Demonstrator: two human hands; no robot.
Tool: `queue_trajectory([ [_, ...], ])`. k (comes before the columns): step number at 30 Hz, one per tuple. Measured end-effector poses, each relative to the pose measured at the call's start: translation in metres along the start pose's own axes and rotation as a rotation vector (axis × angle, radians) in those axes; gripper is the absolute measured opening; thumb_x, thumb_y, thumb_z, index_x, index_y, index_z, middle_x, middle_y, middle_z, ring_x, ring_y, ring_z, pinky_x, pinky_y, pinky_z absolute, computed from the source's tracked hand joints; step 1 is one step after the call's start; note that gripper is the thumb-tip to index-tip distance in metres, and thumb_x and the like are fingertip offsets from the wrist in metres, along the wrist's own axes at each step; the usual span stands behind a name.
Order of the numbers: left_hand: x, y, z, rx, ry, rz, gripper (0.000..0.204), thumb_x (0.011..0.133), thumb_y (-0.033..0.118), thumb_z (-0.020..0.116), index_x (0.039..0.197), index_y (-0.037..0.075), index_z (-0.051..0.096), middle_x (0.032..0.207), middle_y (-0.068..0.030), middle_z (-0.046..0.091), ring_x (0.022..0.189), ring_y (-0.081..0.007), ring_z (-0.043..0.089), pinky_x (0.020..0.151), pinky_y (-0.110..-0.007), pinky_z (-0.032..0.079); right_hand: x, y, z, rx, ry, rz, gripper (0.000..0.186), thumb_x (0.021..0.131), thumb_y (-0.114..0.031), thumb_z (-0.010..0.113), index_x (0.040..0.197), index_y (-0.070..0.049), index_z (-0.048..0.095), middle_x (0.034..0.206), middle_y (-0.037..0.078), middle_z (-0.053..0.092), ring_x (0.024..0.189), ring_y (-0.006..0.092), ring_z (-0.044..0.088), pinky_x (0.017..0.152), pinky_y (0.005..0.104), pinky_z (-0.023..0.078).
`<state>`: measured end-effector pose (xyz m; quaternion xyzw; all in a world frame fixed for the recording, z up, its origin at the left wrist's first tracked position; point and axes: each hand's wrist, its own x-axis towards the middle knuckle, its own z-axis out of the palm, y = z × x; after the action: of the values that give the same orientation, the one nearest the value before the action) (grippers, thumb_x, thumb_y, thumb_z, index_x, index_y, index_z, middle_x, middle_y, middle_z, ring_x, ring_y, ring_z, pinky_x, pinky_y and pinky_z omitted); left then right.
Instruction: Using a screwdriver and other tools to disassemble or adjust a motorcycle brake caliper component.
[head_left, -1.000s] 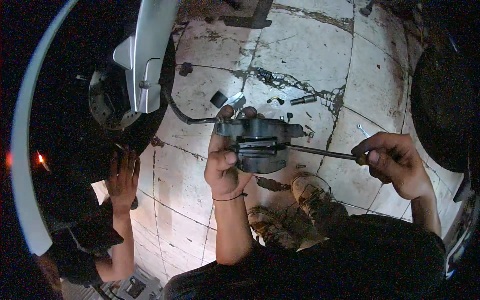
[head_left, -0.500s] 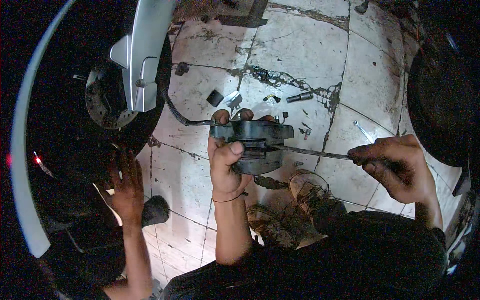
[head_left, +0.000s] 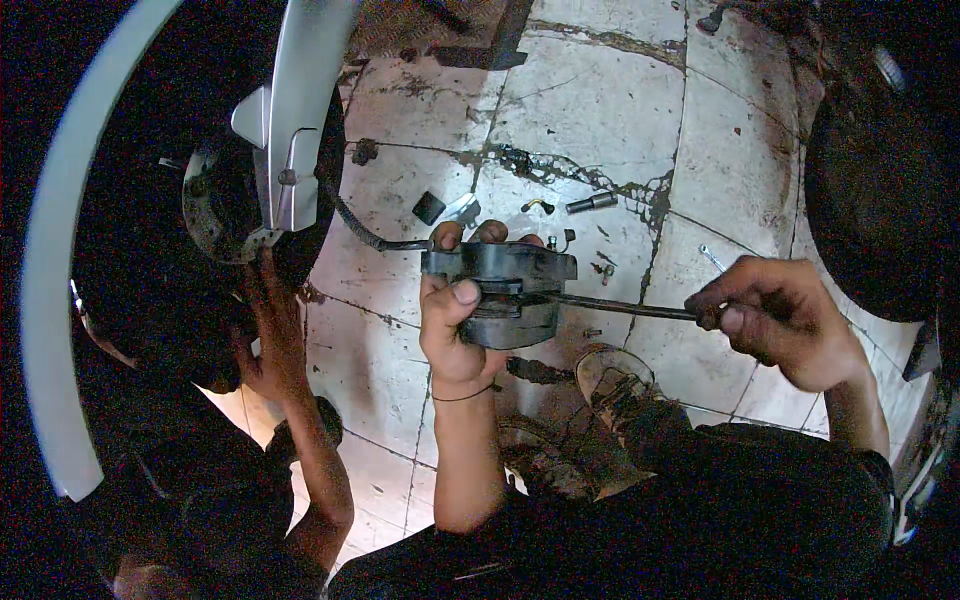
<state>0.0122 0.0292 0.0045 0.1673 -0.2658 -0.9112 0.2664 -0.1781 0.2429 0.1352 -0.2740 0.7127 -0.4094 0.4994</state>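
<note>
My left hand [head_left: 450,320] grips a black brake caliper [head_left: 510,262] from beneath and behind, thumb over its near side. A coiled-sheath hose [head_left: 355,225] runs from the caliper's left end up toward the wheel assembly. My right hand [head_left: 785,315] is closed on the end of a long dark rod-like tool [head_left: 625,306], like a screwdriver, whose far end sits in the slot of the caliper; its tip is hidden there. Below the caliper show my shoes [head_left: 610,385] on the tiled floor [head_left: 590,90].
At left, a wheel with a brake disc [head_left: 210,225] and silver fork leg [head_left: 300,70]; a co-worker's hand [head_left: 272,350] reaches up by the disc. Small parts, a dark socket-like cylinder [head_left: 590,203] and a wrench [head_left: 712,258] lie on the floor. A dark tyre [head_left: 860,240] stands at right.
The co-worker's hand and arm have moved up and right toward the disc. My hands keep their holds, with the caliper and rod shifted slightly left in view.
</note>
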Motion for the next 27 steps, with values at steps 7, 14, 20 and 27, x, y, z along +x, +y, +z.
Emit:
queue_trajectory([
  [7,-0.002,-0.001,0.002,0.116,0.04,0.058,0.065,0.076,0.026,0.064,0.137,0.011,0.049,0.126,-0.0188,0.061,0.114,-0.0421,0.06,0.098,-0.059,0.048,-0.006,0.001,0.009,-0.258,0.045,-0.26,0.017,0.09,-0.004,0.065,0.106,-0.001,0.068,0.088,0.012,0.07,0.075,0.0242,0.067,0.066,0.0366,0.053],
  [14,-0.001,0.001,0.007,-0.059,-0.027,0.027,0.048,0.077,0.014,0.069,0.118,0.014,0.043,0.119,-0.0152,0.054,0.115,-0.0427,0.057,0.096,-0.056,0.049,-0.017,-0.01,0.018,-0.483,0.091,-0.376,0.034,0.079,0.005,0.064,0.112,-0.004,0.067,0.077,0.017,0.065,0.067,0.0351,0.065,0.059,0.0408,0.052],
  [20,-0.003,0.002,0.006,0.02,0.025,0.057,0.052,0.077,0.015,0.07,0.12,0.013,0.042,0.117,-0.015,0.053,0.114,-0.0429,0.058,0.096,-0.056,0.05,-0.022,-0.048,0.005,-0.837,-0.024,-0.379,0.027,0.083,0.002,0.067,0.11,-0.001,0.07,0.078,0.014,0.068,0.063,0.0291,0.065,0.055,0.0389,0.05],
  [27,-0.003,-0.002,0.005,0.081,0.071,0.088,0.054,0.077,0.017,0.072,0.122,0.013,0.041,0.117,-0.0152,0.053,0.113,-0.0424,0.058,0.094,-0.055,0.051,-0.012,-0.035,0.002,-0.692,0.009,-0.492,0.03,0.082,0.001,0.07,0.112,0.0,0.069,0.079,0.013,0.068,0.061,0.0257,0.064,0.052,0.0362,0.049],
])
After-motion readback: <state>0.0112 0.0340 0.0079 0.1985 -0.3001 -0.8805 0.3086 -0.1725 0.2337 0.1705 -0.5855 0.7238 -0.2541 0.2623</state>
